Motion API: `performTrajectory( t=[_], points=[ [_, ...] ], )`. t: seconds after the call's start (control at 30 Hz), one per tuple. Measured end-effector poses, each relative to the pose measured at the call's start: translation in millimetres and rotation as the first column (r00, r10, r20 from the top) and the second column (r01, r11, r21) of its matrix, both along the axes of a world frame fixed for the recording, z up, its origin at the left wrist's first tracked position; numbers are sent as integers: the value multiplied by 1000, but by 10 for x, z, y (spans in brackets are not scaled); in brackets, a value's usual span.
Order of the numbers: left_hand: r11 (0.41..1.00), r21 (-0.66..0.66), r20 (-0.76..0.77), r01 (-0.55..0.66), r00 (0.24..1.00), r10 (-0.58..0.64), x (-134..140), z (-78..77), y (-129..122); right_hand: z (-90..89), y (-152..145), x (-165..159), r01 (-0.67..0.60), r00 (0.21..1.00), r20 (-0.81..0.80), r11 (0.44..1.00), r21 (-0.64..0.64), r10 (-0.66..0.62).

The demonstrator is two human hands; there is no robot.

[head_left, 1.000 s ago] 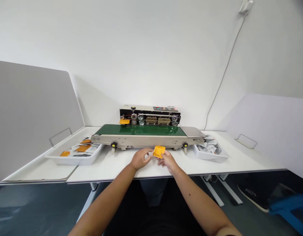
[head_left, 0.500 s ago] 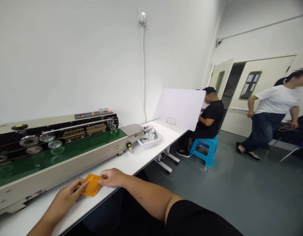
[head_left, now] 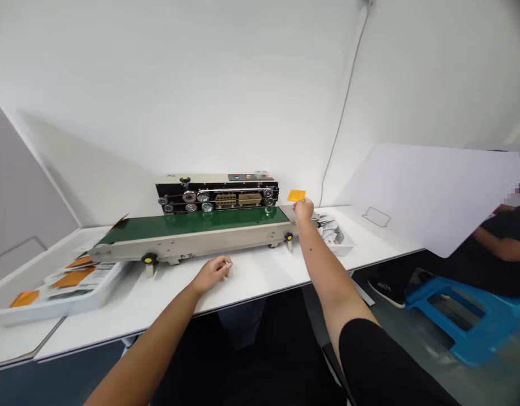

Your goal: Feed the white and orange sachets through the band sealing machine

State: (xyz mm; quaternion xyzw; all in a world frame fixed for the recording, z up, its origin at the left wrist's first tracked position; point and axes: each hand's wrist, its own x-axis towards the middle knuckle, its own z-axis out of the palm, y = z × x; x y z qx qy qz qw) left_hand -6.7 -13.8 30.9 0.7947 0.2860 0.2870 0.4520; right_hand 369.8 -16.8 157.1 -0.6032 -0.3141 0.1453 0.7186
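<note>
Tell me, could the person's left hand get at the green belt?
Probably yes: the left hand is in front of the green belt, and only the low front panel seems to stand between. The right hand, holding the yellow packet, is off by the belt's right end, leaving the way free.

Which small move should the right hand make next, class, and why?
Probably ease the right hand leftward, bringing the orange packet toward the nearest metal rollers: the hand grips the packet raised to their right, apart from them, while the left hand is away from it.
</note>
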Motion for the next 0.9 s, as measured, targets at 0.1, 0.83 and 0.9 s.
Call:
performTrajectory(
  t=[0.1, 0.83, 0.9],
  points=[
    [1000, 2, 2, 21, 1000, -21, -11, -21, 11, 91, 283, 39, -64, 993, -109, 993, -95, 54],
    [975, 221, -331, 17, 942, 59, -164, 48, -75, -278, -420, 394, 353, 770, 526, 928, 121, -361],
    [970, 243, -388, 18, 918, 80, -317, 14, -175, -415, -768, 770, 488, 705, 547, 868, 86, -451]
  ],
)
